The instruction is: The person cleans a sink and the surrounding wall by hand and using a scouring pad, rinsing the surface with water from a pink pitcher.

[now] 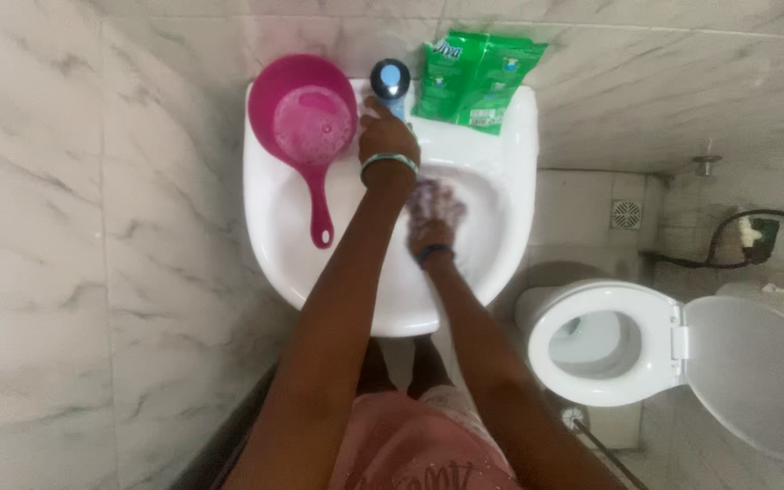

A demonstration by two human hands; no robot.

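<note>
Head view, straight down over a white washbasin set against marbled wall tiles. Left hand stretched to the back rim, fingers curled together and resting at the foot of a dark bottle with a blue cap; cannot tell whether clamped on the bottle or on something hidden beneath the hand. Green bangle round that wrist. Right hand lower, inside the bowl, just right of the left forearm, covered in pale lather and blurred; fingers seemingly drawn together, though cannot tell for sure. Dark band on the right wrist.

Pink plastic scoop sitting on the basin's back left corner, bowl filled with soapy pink water, long handle pointing down into the basin, well apart from both hands. Two green sachets propped at the back right corner against the wall, just beside the bottle, touching each other. Bottle standing upright between scoop and sachets.

Right of the basin, well apart: white toilet, seat down, lid swung open to the right. Square floor drain in the tiles above the toilet. Black cable running along the wall to a socket. Pink garment at the bottom edge, between the two forearms.
</note>
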